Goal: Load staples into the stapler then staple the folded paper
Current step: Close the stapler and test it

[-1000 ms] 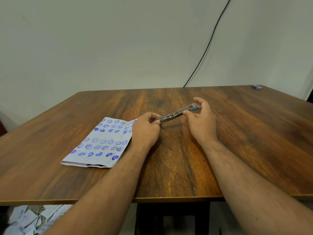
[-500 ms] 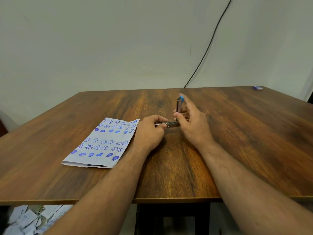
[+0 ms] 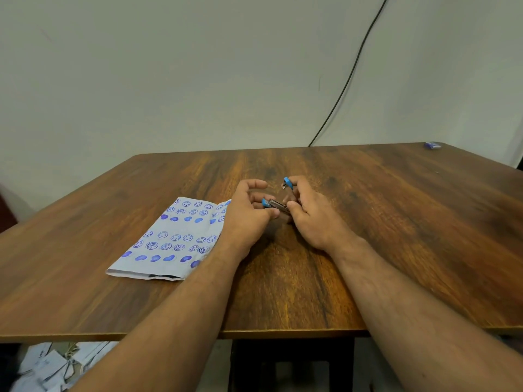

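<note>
A small metal stapler (image 3: 276, 204) with blue ends sits between my two hands at the table's middle, its two arms hinged apart. My left hand (image 3: 249, 215) pinches the lower arm near its blue tip. My right hand (image 3: 314, 215) grips the hinge end, and the upper arm's blue tip (image 3: 287, 183) sticks up by my forefinger. The folded paper (image 3: 172, 239), white with blue smiley and heart stamps, lies flat on the wooden table (image 3: 396, 222) just left of my left hand. No loose staples are visible.
A small blue box (image 3: 432, 145) lies at the table's far right corner. A black cable (image 3: 348, 80) runs down the wall behind the table. Scraps of paper (image 3: 48, 366) lie on the floor below the near left edge.
The stapler, stretched out flat a second ago, has been folded: my right hand swung the upper arm up and over toward the lower arm. Both hands moved closer together.
</note>
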The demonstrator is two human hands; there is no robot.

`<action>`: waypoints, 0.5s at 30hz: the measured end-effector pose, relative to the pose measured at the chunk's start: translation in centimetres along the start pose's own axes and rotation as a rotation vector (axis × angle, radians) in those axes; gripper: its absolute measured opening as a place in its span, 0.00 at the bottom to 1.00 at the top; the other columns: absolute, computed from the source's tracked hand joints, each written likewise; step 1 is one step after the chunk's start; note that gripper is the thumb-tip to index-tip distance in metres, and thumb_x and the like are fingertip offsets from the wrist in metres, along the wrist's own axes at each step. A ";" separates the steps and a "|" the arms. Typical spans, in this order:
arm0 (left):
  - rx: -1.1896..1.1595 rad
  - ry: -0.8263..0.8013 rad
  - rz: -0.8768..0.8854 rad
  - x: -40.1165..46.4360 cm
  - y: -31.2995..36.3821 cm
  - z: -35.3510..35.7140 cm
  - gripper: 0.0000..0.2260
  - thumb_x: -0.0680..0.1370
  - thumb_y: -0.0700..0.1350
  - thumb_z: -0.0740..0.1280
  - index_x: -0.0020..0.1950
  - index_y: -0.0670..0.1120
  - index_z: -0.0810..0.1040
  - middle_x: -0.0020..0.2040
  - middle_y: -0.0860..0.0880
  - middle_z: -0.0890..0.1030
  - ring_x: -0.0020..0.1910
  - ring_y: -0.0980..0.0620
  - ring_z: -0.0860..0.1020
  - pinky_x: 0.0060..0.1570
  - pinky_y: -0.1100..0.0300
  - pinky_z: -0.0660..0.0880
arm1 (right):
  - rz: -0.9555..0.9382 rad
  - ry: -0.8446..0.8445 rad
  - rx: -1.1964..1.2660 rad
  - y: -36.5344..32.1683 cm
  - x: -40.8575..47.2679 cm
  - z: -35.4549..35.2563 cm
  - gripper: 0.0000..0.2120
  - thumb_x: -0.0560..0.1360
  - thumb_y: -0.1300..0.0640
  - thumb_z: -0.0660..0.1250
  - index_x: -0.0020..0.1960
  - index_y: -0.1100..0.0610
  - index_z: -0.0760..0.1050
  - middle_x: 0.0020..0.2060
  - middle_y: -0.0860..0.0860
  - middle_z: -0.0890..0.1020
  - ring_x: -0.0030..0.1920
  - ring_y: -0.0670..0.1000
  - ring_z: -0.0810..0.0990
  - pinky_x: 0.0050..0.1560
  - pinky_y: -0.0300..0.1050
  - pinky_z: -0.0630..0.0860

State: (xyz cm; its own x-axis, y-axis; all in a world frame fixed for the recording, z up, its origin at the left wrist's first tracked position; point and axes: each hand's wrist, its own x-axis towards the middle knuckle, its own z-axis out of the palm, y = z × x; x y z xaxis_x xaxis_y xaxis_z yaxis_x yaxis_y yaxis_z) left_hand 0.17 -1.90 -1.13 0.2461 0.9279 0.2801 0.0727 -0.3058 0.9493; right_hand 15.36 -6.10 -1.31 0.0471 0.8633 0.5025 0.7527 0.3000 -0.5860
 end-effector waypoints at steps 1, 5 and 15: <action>-0.016 -0.008 -0.002 0.0 0.0 0.0 0.25 0.70 0.30 0.74 0.59 0.53 0.73 0.49 0.47 0.85 0.48 0.49 0.84 0.50 0.53 0.81 | 0.004 -0.017 -0.011 0.0 0.0 0.0 0.17 0.82 0.58 0.59 0.70 0.50 0.64 0.44 0.49 0.78 0.41 0.46 0.78 0.38 0.38 0.69; -0.055 -0.031 -0.005 0.0 0.2 -0.1 0.26 0.71 0.28 0.72 0.63 0.49 0.72 0.49 0.47 0.86 0.46 0.52 0.85 0.48 0.57 0.81 | 0.036 -0.102 -0.029 -0.1 -0.1 0.0 0.28 0.76 0.55 0.69 0.72 0.50 0.60 0.45 0.48 0.79 0.40 0.45 0.80 0.37 0.35 0.74; -0.021 0.083 -0.039 0.6 -0.7 0.2 0.26 0.71 0.30 0.67 0.64 0.51 0.72 0.46 0.51 0.87 0.48 0.52 0.85 0.50 0.52 0.81 | -0.003 -0.038 -0.310 -0.4 -0.2 0.0 0.32 0.73 0.27 0.56 0.64 0.51 0.68 0.49 0.51 0.82 0.46 0.50 0.81 0.43 0.47 0.78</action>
State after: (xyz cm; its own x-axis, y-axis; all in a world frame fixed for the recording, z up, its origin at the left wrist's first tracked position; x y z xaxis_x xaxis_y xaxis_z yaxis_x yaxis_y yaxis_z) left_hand 0.44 -1.14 -1.60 0.1627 0.9538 0.2524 0.0600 -0.2649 0.9624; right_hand 15.05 -6.39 -1.13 0.0247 0.8788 0.4766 0.9175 0.1694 -0.3598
